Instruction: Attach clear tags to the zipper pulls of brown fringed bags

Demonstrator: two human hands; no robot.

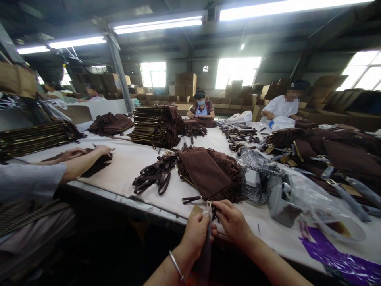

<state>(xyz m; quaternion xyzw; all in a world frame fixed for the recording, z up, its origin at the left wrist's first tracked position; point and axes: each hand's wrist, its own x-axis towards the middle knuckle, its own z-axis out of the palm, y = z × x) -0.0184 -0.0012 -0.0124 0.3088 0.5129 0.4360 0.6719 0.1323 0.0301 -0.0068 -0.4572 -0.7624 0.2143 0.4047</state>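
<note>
"What's at the far left?"

"A co-worker's light sleeve, with two hands over dark brown fringed material. Further right come a tall stack of brown pieces with gold-coloured edges and a loose bundle of dark brown straps."

"And in the middle?"

"A brown fringed bag with a smooth flap lies on the white-covered table, right of the straps. At its near corner is a small gold-coloured metal clasp."

"The hands?"

"The left hand pinches a clear plastic sleeve just below the clasp, beside a tan card. The right hand has its fingers bent in at the clasp; whether they grip it, I can't tell."

"Further right?"

"A grey metal holder, then shiny purple plastic."
</note>
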